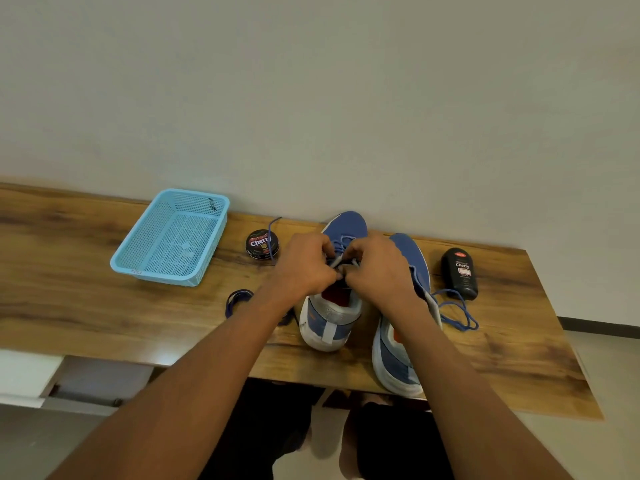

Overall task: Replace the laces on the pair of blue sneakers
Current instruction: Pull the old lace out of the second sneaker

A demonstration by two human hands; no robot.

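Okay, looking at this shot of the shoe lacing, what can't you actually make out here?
Head view only:
- Eyelets and tongue of the left sneaker: covered by the left hand and right hand.
- Right sneaker: middle hidden by the right forearm.
- Dark lace coil: partly behind the left forearm.
- Small print on the black bottle: too small.

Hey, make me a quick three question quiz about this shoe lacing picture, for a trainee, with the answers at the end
1. True or false: both hands work on the same sneaker.
2. What stands just right of the right sneaker? A) basket B) black bottle C) round tin
3. What lies loose on the table left of the left forearm?

Key
1. True: left hand and right hand pinch the lace on the left sneaker.
2. B, the black bottle.
3. A coiled dark blue lace.
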